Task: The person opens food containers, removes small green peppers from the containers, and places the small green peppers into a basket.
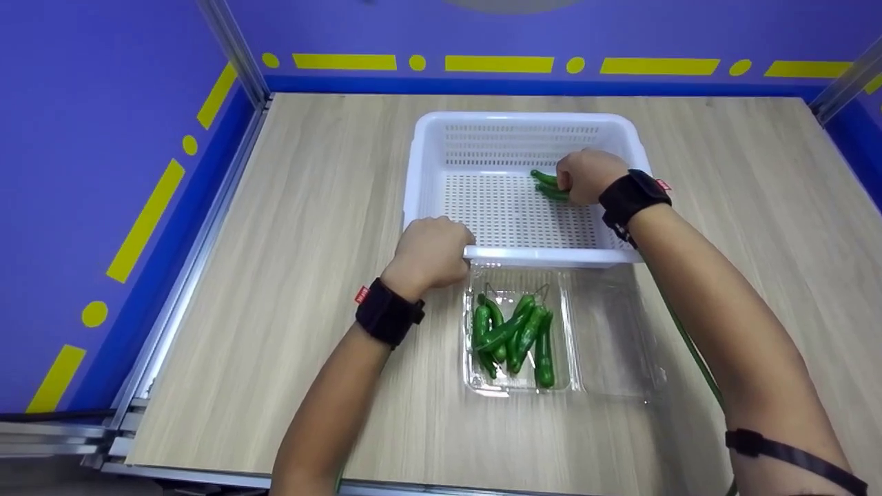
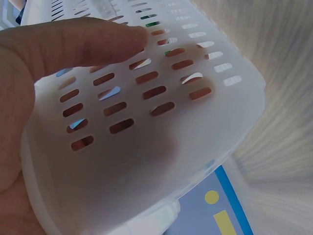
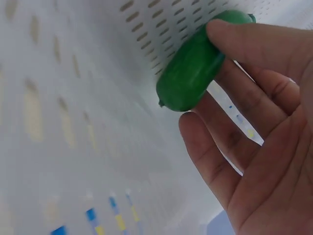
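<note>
A white perforated plastic basket stands on the table. My left hand grips its near left corner; in the left wrist view the thumb lies flat on the slotted wall. Inside the basket's right half, my right hand pinches a green pepper between thumb and fingers. Green peppers poke out left of that hand, which partly hides them. Just in front of the basket is an open clear plastic clamshell box. Several green peppers lie in its left half.
The clamshell's see-through lid lies flat on the right. Wood-grain table surrounds the basket. Blue panels with yellow marks wall off the back and sides, with metal rails at the corners.
</note>
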The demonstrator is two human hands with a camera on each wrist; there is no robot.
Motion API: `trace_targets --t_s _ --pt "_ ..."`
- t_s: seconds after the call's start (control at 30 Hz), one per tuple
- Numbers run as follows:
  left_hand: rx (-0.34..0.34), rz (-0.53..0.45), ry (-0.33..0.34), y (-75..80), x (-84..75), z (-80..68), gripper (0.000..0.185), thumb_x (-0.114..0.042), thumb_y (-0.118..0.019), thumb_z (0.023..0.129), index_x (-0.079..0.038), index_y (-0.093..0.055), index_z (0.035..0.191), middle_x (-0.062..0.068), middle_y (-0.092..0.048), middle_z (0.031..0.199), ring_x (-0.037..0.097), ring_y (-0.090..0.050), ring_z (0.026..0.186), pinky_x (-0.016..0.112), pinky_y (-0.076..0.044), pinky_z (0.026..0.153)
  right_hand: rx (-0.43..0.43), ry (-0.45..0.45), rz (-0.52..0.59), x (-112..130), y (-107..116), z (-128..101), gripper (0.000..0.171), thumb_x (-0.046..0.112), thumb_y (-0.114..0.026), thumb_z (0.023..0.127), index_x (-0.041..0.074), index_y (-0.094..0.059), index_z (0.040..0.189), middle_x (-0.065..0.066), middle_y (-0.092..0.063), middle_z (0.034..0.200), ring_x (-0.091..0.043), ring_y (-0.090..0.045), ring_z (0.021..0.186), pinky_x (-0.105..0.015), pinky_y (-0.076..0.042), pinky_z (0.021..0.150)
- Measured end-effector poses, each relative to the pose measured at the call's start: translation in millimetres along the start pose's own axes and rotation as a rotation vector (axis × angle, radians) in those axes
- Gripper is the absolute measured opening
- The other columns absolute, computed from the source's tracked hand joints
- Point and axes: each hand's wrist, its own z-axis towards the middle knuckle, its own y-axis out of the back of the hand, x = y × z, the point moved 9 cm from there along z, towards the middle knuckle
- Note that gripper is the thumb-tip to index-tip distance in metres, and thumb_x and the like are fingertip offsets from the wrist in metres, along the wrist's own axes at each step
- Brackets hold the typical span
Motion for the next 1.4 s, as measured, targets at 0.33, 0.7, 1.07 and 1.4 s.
trace_targets --t_s 0.33,0.7,1.07,1.4 --pt "0.004 0.008 -0.003 -0.6 -3.1 1.7 0.013 -0.011 -0.063 0.076 -0.019 -0.057 0.068 -0.005 -0.054 0.066 0.018 -0.058 0.067 0.038 -0.05 0.062 0.041 -0.059 -0.018 -8 -4 5 0.024 -0.006 -0.06 0.079 0.003 -0.068 0.099 -0.016 -0.066 0.102 -0.033 -0.057 0.088 -0.046 -0.048 0.08" --pt "0.02 0.0 0.013 -2.4 0.3 1.1 0.006 -0.014 -0.065 0.078 -0.019 -0.065 0.075 -0.005 -0.062 0.07 0.019 -0.06 0.07 0.038 -0.051 0.064 0.013 -0.061 0.0 -9 -2 8 0.025 -0.007 -0.059 0.077 0.0 -0.066 0.1 -0.017 -0.064 0.099 -0.033 -0.056 0.086 -0.047 -0.047 0.08" --pt "0.019 -0.006 0.019 -2.6 1.0 1.4 0.005 -0.015 -0.067 0.078 -0.019 -0.069 0.078 -0.004 -0.065 0.073 0.02 -0.061 0.071 0.039 -0.051 0.064 0.006 -0.046 -0.01 -9 0 10 0.02 -0.006 -0.059 0.076 0.003 -0.062 0.093 -0.013 -0.06 0.09 -0.029 -0.054 0.078 -0.038 -0.041 0.069" --pt "-0.001 0.021 0.014 -0.2 0.2 0.1 0.014 -0.012 -0.064 0.077 -0.02 -0.057 0.068 -0.004 -0.056 0.066 0.018 -0.058 0.066 0.038 -0.051 0.061 0.022 -0.063 0.017 -12 -2 10 0.026 0.0 -0.066 0.079 0.0 -0.066 0.105 -0.018 -0.065 0.101 -0.032 -0.056 0.085 -0.043 -0.046 0.076"
